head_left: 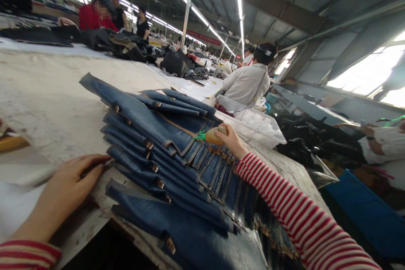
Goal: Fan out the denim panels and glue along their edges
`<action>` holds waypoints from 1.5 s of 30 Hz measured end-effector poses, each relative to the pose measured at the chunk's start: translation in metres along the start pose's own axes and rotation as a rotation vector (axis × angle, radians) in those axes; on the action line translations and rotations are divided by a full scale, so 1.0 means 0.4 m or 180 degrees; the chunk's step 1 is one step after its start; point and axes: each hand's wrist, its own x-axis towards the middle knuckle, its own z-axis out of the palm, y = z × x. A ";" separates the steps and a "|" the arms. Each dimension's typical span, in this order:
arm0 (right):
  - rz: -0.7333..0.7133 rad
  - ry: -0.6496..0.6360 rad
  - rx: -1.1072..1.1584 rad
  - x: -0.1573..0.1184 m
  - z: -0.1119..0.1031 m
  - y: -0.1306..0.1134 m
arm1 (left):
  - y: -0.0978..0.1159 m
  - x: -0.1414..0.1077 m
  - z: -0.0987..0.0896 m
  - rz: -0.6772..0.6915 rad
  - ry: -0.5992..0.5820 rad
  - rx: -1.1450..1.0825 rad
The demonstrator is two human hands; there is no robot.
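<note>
My right hand (232, 140) is wrapped round a glue bottle (212, 136) with amber contents and a green nozzle. Its tip points left, at the edge of a dark blue leather-like panel (183, 128). Several such blue panels (152, 177) lie overlapped in a row, with small brown tabs along them. Shiny wet-looking streaks show on the exposed strips (221, 177) below the bottle. On the left, my left hand (72, 181) rests on the table edge, fingers stretched toward the panels' left ends. It holds nothing visible, and its fingertips are close to the stack.
A pale worktable (63, 71) runs away to the back, with dark material piles (126, 44) on it. To the right stand a white plastic bin (256, 122) and a blue container (363, 202). A person in a light shirt (248, 82) sits beyond; other people work farther off.
</note>
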 end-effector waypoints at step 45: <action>0.0297 -0.0238 0.0906 -0.160 0.044 -0.073 | 0.006 0.001 -0.005 0.0149 0.0070 0.0130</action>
